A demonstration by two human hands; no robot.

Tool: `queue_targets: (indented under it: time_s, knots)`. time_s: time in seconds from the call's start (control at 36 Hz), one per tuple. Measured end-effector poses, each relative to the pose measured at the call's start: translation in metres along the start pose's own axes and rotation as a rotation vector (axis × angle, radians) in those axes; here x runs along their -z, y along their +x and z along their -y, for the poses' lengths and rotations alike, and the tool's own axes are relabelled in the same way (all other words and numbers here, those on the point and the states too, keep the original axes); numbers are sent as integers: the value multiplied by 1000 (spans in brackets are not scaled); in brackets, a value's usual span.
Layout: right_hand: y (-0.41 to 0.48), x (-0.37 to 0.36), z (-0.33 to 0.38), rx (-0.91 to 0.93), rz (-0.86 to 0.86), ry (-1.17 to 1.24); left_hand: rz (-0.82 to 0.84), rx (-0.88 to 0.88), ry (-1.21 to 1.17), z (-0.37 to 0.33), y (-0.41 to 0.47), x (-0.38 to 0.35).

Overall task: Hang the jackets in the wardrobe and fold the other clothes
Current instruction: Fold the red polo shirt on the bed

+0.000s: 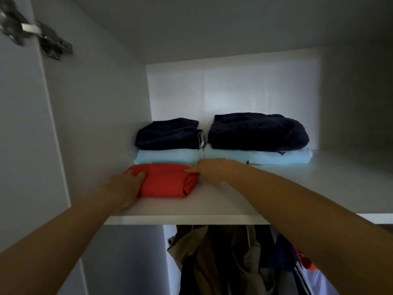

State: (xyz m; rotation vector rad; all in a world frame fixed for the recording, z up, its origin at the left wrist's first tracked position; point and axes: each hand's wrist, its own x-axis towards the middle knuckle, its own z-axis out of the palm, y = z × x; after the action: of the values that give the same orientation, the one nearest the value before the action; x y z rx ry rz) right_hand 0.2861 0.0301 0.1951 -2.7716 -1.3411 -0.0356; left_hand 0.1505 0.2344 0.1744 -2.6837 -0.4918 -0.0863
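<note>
The red bundle (163,180) lies near the front of the wardrobe shelf (276,188), at its left end, just in front of the left of 2 stacks (168,145); each stack has a dark garment on a light blue one. Jackets (223,258) hang below the shelf.

The left hand (125,184) curls its fingers over the bundle's left end. The right hand (209,170) lays fairly straight fingers on the top right corner, and its thumb is hidden.

The bundle looks light, soft and loosely rolled, so it would likely sag or unfold if lifted by 1 edge. It is best held from both ends at once, or slid flat along the smooth shelf with palms against its sides and the folds pressed down.
</note>
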Motion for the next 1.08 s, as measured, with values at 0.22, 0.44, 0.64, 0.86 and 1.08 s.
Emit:
queue_targets:
  time_s: [0.22, 0.44, 0.64, 0.86, 1.08]
  knots:
    - [37, 16, 63, -47, -16, 171, -73, -108, -538, 20, 28, 20]
    - [72, -29, 59, -197, 36, 90, -86, -53, -518, 8, 74, -18]
    - [94, -29, 48, -220, 30, 129, -49, 7, -509, 9, 105, -29]
    - [88, -40, 51, -238, -101, 61, -125, 62, -469, 9, 104, -37]
    - [-1, -37, 57, -135, -106, 293, -10, 10, -515, 26, 34, -30]
